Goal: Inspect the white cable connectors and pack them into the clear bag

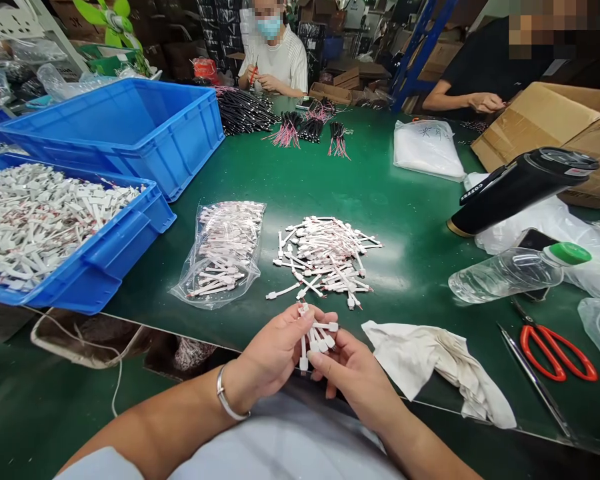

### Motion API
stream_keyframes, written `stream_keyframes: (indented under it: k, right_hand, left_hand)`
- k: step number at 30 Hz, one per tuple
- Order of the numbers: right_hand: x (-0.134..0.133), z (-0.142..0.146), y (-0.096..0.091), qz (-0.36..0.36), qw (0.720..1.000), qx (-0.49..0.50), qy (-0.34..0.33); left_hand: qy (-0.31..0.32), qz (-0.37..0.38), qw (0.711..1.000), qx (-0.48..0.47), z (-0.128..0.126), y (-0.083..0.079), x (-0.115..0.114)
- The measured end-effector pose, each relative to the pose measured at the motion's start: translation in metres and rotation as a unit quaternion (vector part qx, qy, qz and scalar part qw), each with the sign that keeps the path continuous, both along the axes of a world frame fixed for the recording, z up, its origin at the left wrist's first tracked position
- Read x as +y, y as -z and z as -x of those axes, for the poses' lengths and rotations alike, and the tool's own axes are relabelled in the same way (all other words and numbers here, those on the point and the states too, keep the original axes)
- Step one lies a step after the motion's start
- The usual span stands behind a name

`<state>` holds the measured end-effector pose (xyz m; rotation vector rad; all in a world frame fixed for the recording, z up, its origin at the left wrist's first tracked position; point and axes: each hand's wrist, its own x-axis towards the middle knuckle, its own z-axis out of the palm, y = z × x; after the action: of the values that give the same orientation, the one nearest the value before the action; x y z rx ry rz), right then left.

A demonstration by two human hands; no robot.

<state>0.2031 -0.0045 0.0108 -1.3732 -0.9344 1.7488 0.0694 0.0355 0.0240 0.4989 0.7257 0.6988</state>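
Close to the table's front edge, my left hand (275, 350) pinches a small bunch of short white connector cables (320, 339). My right hand (353, 367) has its thumb and fingers closed on the other side of the same bunch. The white ends fan out between both hands. Just beyond them lies a loose pile of similar white cables (327, 253) with reddish wire ends. To its left, a clear plastic bag (230, 250) is filled with more of these cables.
At left stand a blue bin (105, 260) full of white cables and another blue bin (180, 143). On the right are a cloth (430, 353), red-handled scissors (555, 350), tweezers (535, 383), a water bottle (505, 273) and a black tumbler (520, 190). Two people work across the table.
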Motion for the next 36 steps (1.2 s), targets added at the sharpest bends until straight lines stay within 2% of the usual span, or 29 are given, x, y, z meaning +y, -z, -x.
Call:
stream_keyframes:
  k: [4,10,17,24,31,36]
  right_hand:
    - [0.0,0.002,-0.001,-0.002,1.0,-0.017,0.009]
    - [-0.001,-0.007,-0.002,-0.006,0.998,-0.046,-0.03]
    - [-0.005,-0.013,0.0,0.014,1.0,0.008,-0.016]
    - [-0.004,-0.019,0.006,0.026,0.999,0.025,-0.02]
    - [-0.005,-0.017,0.01,0.014,0.998,0.037,0.045]
    - [-0.004,-0.013,0.008,0.01,0.998,0.053,0.023]
  left_hand:
    - [0.005,0.007,1.0,-0.009,0.002,0.004,0.0]
    - [0.014,0.028,0.999,-0.016,0.007,0.008,-0.001]
    - [-0.003,0.059,0.998,-0.009,0.005,0.007,-0.001]
    - [-0.008,0.042,0.999,0.014,0.003,0.002,0.0]
    - [-0.01,0.029,0.999,0.013,0.0,-0.002,-0.001]
    - [-0.004,0.037,0.999,0.015,-0.005,-0.003,-0.001]
